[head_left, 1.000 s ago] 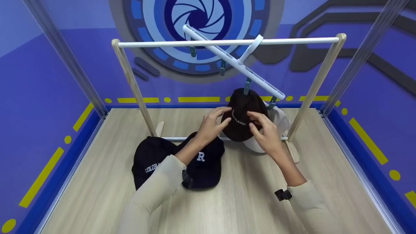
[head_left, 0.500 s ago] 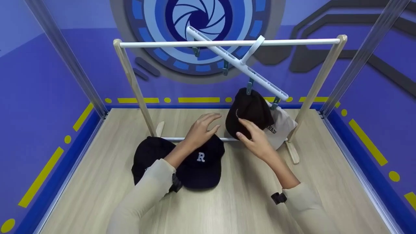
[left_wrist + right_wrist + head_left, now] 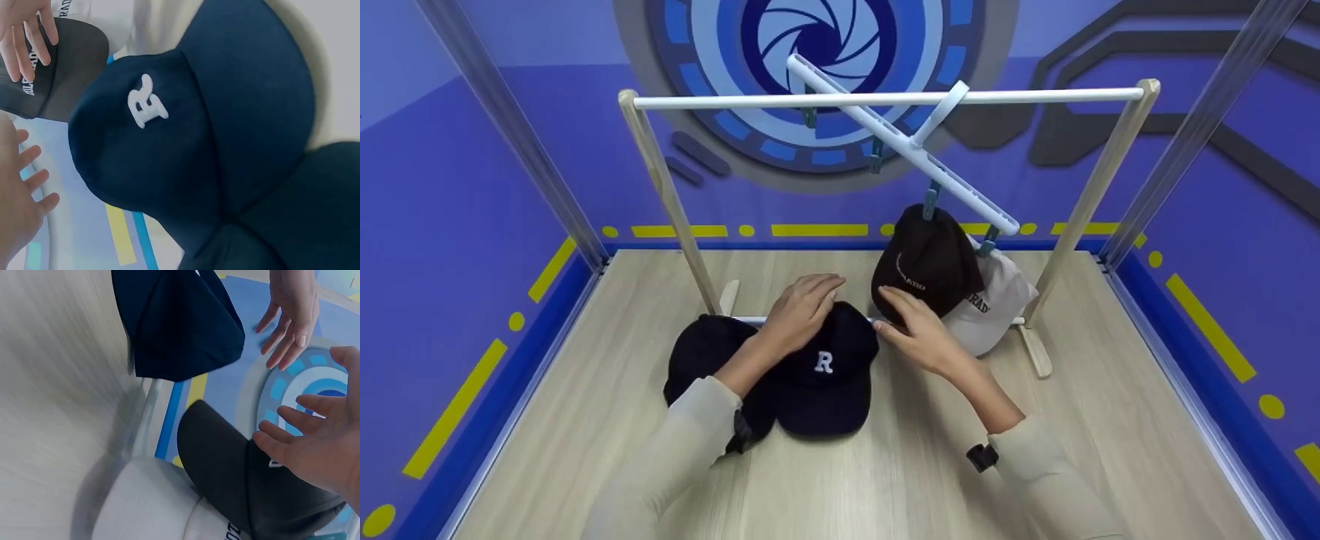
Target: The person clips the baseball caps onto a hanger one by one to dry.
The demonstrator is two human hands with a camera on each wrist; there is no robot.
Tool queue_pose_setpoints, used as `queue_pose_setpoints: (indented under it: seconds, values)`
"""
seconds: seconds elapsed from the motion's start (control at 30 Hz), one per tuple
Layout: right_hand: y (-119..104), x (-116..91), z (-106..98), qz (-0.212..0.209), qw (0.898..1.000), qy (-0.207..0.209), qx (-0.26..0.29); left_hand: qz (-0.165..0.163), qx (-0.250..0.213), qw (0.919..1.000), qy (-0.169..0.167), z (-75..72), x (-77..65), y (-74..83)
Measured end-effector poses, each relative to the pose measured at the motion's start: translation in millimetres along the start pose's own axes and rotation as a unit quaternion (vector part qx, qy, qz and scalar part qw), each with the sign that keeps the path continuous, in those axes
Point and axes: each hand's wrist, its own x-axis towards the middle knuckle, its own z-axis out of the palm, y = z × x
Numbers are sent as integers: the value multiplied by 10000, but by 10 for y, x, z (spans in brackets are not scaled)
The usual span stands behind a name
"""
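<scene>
My left hand hovers over the navy cap with a white R, its fingers extended and holding nothing. Partly under my left forearm lies a second dark cap, overlapped by the R cap. My right hand is in front of the hanging dark brown cap, fingers spread and relaxed, nothing in its grasp. That cap hangs by its crown from a green clip. Behind it a white cap hangs from another clip. Both clips belong to the white hanger.
The hanger hooks over the white rail of a wooden-legged rack and slants across it. Toward its left end dangle two bare clips, one of them a green clip. Blue patterned walls enclose the wooden tabletop.
Both hands have drawn away from the hanging brown cap, moving left and down. The left hand is now over the R cap. The hanging caps have swung slightly.
</scene>
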Motion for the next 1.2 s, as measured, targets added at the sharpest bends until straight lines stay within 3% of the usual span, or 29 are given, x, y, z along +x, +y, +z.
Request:
queue_pose_setpoints:
  seconds: [0.3, 0.6, 0.9, 1.2]
  values:
    - [-22, 114, 190, 52, 9998, 23, 199, -737, -142, 9969, -242, -49, -176, -133]
    - [0, 209, 349, 100, 9999, -65, 89, -1592, -376, 9845, -638, -65, -272, -217]
    - [2, 294, 477, 260, 9994, -165, 166, -2005, -824, 9741, -643, -24, -309, -268]
    - [16, 391, 573, 412, 9982, -124, 428, -2380, -1561, 9569, -577, 23, -300, -341]
